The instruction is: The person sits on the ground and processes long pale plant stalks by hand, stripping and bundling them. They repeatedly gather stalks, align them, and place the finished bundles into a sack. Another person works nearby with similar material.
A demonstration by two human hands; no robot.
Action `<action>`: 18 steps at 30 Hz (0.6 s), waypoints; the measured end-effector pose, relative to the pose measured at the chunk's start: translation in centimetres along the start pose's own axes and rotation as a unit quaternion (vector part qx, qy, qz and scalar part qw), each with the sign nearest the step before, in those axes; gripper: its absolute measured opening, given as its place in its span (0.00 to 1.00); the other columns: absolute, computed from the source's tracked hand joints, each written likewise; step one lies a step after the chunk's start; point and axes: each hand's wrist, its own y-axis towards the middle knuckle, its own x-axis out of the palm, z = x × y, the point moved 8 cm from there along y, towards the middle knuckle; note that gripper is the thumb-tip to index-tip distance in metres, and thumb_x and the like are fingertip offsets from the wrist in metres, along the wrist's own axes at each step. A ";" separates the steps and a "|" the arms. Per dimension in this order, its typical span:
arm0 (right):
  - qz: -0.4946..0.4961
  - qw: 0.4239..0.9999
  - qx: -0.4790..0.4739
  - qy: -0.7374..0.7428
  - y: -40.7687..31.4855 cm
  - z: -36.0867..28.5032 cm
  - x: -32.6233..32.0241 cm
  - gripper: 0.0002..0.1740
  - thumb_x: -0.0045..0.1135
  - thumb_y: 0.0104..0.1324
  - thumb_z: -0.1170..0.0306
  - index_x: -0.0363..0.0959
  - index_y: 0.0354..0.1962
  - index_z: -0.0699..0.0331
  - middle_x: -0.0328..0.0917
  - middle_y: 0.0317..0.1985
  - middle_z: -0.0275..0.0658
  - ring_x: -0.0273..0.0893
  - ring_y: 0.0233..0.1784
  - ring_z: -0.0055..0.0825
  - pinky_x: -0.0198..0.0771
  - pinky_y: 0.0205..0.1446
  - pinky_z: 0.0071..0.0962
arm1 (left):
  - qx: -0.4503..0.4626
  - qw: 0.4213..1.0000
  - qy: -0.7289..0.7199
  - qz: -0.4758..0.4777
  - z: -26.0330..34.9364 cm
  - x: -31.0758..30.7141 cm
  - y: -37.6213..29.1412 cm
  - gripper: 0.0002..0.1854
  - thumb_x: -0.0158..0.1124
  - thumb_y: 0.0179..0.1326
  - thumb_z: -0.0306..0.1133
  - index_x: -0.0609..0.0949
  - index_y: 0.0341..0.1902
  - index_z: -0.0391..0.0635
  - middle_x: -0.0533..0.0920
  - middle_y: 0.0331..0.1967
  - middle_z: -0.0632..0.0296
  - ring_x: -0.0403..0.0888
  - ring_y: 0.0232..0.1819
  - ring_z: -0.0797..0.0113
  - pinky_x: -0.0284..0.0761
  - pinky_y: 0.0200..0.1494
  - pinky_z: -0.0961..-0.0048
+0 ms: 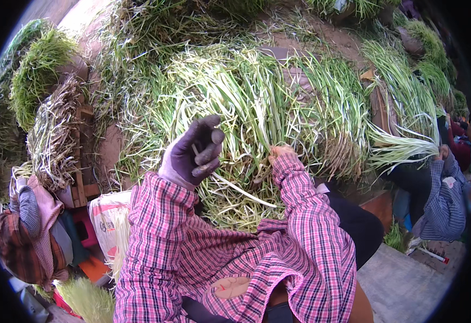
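My left hand (197, 151), in a dark purple glove with a pale cuff, is raised with curled fingers. A long white stalk (245, 191) passes through it and slants down to the right. My right hand (282, 152) pinches the lower ends of some green stalks (263, 121) at the near edge of the heap; its fingertips are partly hidden. These long, leafy stalks look like garlic chives or a similar vegetable, with pale stems towards me and green leaves away. Trimmed leaves and stems (239, 214) lie below my hands, by my checked shirt.
To the right a person in a blue checked sleeve (441, 202) holds a fanned bunch of pale stalks (409, 147). Another person (29, 230) sits at the left. A white woven sack (108, 218) stands beside my left arm. Brown-ended bundles (342, 155) lie right of my hand.
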 end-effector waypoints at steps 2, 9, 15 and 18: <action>-0.030 0.993 -0.028 -0.113 0.5 -0.9 0.6 0.14 0.52 0.65 0.64 0.74 0.48 0.56 0.78 0.40 0.42 0.76 0.43 0.34 0.75 0.47 0.35 | -0.026 0.998 0.035 0.039 -0.6 -0.5 0.3 0.21 0.43 0.72 0.43 0.72 0.56 0.39 0.77 0.39 0.55 0.65 0.20 0.77 0.63 0.15 0.84; -0.076 0.969 -0.091 0.218 -6.5 -4.3 2.1 0.20 0.59 0.63 0.54 0.74 0.37 0.64 0.75 0.22 0.31 0.67 0.24 0.18 0.66 0.29 0.21 | -0.104 0.941 0.228 0.228 -2.8 -3.5 -0.3 0.24 0.46 0.70 0.47 0.72 0.56 0.38 0.80 0.45 0.54 0.77 0.28 0.72 0.70 0.22 0.80; 0.014 0.962 -0.223 0.157 -12.3 -8.4 1.1 0.14 0.63 0.61 0.64 0.73 0.39 0.63 0.75 0.26 0.31 0.69 0.25 0.17 0.69 0.32 0.21 | -0.169 0.859 0.345 0.338 -4.9 -7.2 -1.5 0.15 0.55 0.66 0.44 0.75 0.43 0.44 0.79 0.28 0.63 0.76 0.20 0.74 0.68 0.18 0.79; -0.014 0.963 -0.226 0.143 -13.4 -8.4 2.1 0.18 0.63 0.60 0.58 0.74 0.40 0.63 0.75 0.24 0.31 0.71 0.25 0.19 0.70 0.31 0.23 | -0.207 0.813 0.433 0.331 -5.3 -8.2 -1.5 0.10 0.55 0.66 0.40 0.75 0.41 0.46 0.75 0.21 0.69 0.72 0.17 0.77 0.64 0.16 0.80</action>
